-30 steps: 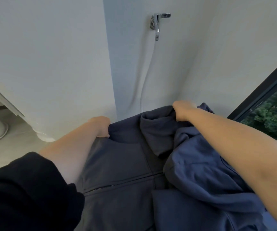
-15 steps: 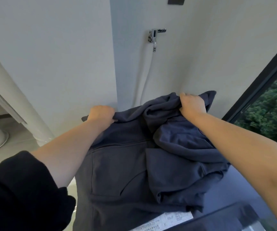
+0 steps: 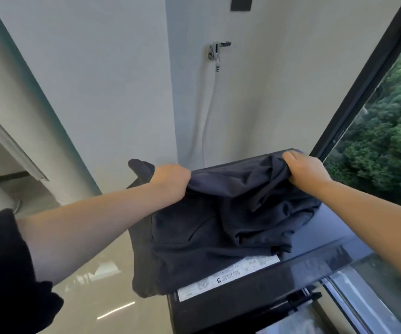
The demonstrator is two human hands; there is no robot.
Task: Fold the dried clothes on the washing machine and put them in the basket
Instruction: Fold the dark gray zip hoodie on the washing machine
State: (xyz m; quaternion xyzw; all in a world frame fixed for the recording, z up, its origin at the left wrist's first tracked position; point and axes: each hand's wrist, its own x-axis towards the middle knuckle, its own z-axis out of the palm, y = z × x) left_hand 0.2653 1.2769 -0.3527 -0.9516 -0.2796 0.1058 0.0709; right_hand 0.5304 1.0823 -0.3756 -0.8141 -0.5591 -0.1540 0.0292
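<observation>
Head view: clothes [image 3: 194, 227] on glossy washing machine [image 3: 279, 280] (white label [image 3: 228, 277]) beside window [image 3: 387, 145].

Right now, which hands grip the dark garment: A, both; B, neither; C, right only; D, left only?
A: the left hand and the right hand each clutch bunched fabric at the far edge of the dark garment on the washing machine.
</observation>
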